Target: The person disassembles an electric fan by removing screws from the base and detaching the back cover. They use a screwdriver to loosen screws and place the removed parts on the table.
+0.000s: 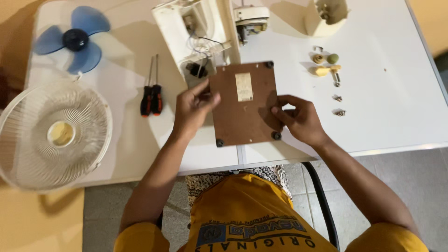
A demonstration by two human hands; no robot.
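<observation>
— Two hands on it? Where does it lie?
— Yes. The flat brown rectangular base plate (243,105) sits between them, long axis pointing away: left hand (192,109) pinching one edge, right hand (301,119) the other, above the white bench (387,112).

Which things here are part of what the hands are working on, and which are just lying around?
In hand:
brown base plate
left hand
right hand
open white fan base

Lying about:
blue fan blade
wire fan guard
two screwdrivers
loose screws and knobs
</observation>
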